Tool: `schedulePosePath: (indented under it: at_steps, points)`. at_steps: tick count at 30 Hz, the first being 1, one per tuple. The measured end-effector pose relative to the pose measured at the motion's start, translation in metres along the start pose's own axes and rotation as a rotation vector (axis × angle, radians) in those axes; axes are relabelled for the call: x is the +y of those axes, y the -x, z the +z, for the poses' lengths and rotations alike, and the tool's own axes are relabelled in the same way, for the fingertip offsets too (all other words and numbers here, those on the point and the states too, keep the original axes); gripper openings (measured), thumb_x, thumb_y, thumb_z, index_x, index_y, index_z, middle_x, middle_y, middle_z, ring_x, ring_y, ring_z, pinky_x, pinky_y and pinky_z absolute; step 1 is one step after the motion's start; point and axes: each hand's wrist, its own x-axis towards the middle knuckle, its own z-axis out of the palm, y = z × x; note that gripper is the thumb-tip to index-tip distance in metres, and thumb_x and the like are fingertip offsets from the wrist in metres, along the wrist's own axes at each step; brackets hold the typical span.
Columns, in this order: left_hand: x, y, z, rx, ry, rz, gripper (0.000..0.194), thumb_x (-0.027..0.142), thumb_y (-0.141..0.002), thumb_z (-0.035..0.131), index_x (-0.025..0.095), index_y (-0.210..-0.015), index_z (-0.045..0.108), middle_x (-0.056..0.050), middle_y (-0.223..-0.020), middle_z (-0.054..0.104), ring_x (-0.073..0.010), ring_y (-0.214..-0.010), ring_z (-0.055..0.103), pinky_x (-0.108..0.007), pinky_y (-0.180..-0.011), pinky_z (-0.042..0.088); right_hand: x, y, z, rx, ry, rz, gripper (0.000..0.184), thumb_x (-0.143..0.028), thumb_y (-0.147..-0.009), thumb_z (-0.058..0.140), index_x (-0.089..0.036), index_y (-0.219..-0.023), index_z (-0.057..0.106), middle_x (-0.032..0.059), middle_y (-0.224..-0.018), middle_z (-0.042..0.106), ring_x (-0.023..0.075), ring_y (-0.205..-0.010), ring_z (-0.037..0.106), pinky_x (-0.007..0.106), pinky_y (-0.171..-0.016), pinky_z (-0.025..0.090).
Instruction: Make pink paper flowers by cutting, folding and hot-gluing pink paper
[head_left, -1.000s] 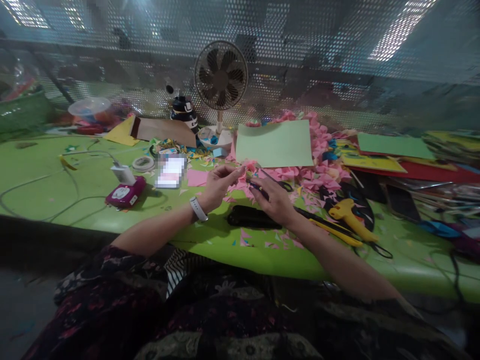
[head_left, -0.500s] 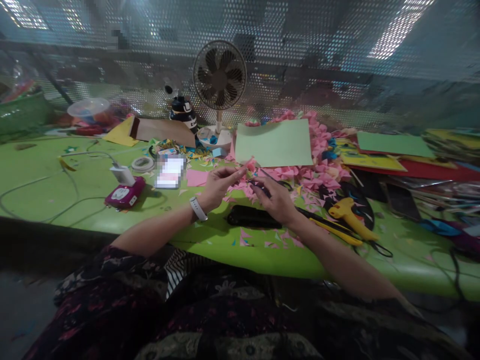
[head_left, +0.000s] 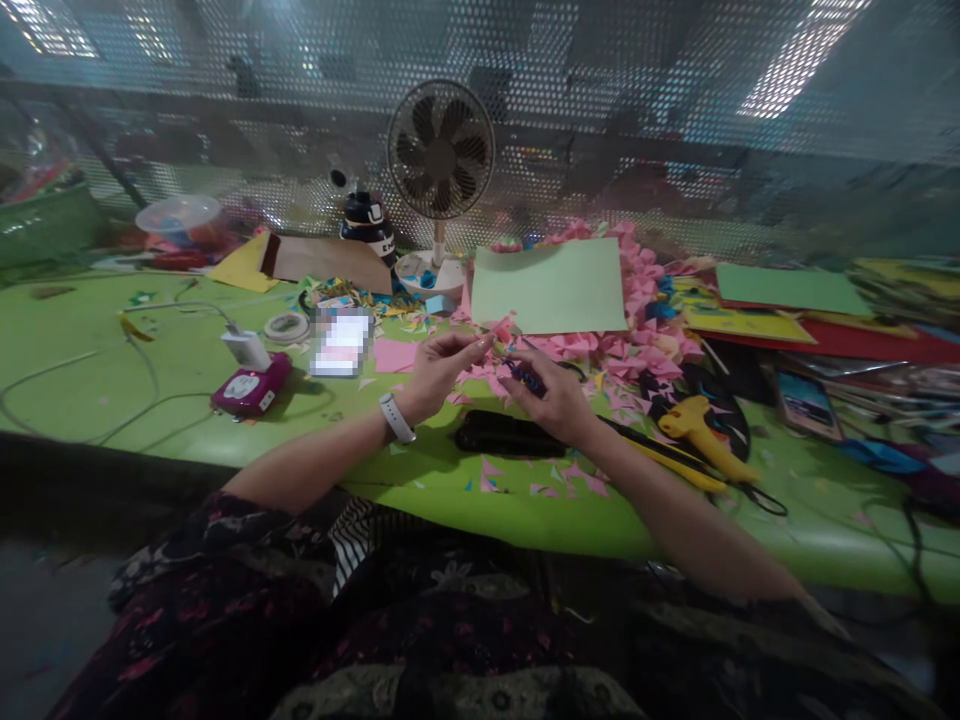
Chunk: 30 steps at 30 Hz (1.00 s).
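My left hand [head_left: 439, 372] is raised over the green table [head_left: 112, 380], its fingers pinched on a small pink paper piece [head_left: 501, 328]. My right hand [head_left: 556, 400] is closed round the dark handles of a pair of scissors [head_left: 536, 372], whose blades point at that pink piece. A white watch is on my left wrist. Behind both hands lies a heap of pink folded paper pieces [head_left: 637, 320] with a light green sheet [head_left: 549, 287] on top. A black case [head_left: 506, 435] lies just below my right hand.
A small desk fan [head_left: 441, 160] and a dark bottle [head_left: 367, 225] stand at the back. A yellow glue gun [head_left: 705, 435] lies right of my right hand, coloured paper sheets [head_left: 787, 300] and a phone [head_left: 806, 400] beyond. At left are a pink device [head_left: 251, 388] with charger, tape roll [head_left: 286, 326], cables.
My hands have barely shifted; the right hand with the scissors has edged slightly toward the pink piece. The phone at right has lit up.
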Motion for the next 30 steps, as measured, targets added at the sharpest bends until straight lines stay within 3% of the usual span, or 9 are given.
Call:
schedulePosePath:
  at_steps: [4, 10, 15, 19, 30]
  points:
    - [0.001, 0.0, 0.0, -0.005, 0.016, 0.011, 0.031, 0.04, -0.064, 0.087, 0.016, -0.062, 0.069, 0.003, -0.057, 0.062, -0.005, -0.053, 0.051, -0.021, -0.055, 0.041, 0.001, 0.0, 0.001, 0.054, 0.008, -0.031, 0.027, -0.039, -0.097, 0.054, -0.022, -0.114, 0.065, 0.0098, -0.104, 0.073, 0.022, -0.087, 0.069, 0.037, -0.078, 0.056]
    - [-0.004, -0.002, -0.004, -0.057, 0.047, -0.064, 0.029, 0.043, -0.064, 0.087, 0.018, -0.072, 0.074, 0.001, -0.064, 0.067, -0.0068, -0.057, 0.056, -0.022, -0.057, 0.044, 0.004, -0.002, -0.001, 0.04, -0.031, -0.07, 0.024, -0.037, -0.097, 0.053, -0.023, -0.11, 0.068, 0.0084, -0.098, 0.074, 0.0212, -0.083, 0.069, 0.037, -0.075, 0.057]
    - [-0.003, 0.0, -0.002, -0.024, -0.003, -0.017, 0.032, 0.044, -0.067, 0.085, 0.017, -0.061, 0.068, 0.002, -0.057, 0.062, -0.0059, -0.053, 0.052, -0.022, -0.055, 0.044, 0.0, 0.0, 0.001, 0.06, 0.036, -0.008, 0.029, -0.043, -0.095, 0.057, -0.023, -0.115, 0.066, 0.0093, -0.102, 0.073, 0.0233, -0.086, 0.07, 0.038, -0.078, 0.058]
    - [0.002, 0.003, 0.002, -0.032, -0.012, 0.016, 0.034, 0.046, -0.064, 0.086, 0.017, -0.065, 0.069, 0.002, -0.059, 0.064, -0.0065, -0.054, 0.054, -0.022, -0.056, 0.045, 0.003, 0.001, 0.002, 0.074, 0.064, -0.015, 0.026, -0.04, -0.098, 0.052, -0.024, -0.113, 0.067, 0.0089, -0.102, 0.074, 0.0231, -0.087, 0.07, 0.037, -0.078, 0.057]
    - [0.005, 0.001, 0.002, -0.044, 0.001, -0.013, 0.034, 0.047, -0.063, 0.087, 0.017, -0.072, 0.074, 0.0, -0.064, 0.068, -0.008, -0.057, 0.058, -0.023, -0.057, 0.047, 0.006, 0.0, -0.001, -0.005, -0.027, -0.015, 0.03, -0.043, -0.097, 0.052, -0.021, -0.113, 0.065, 0.0068, -0.092, 0.073, 0.0181, -0.072, 0.067, 0.032, -0.068, 0.054]
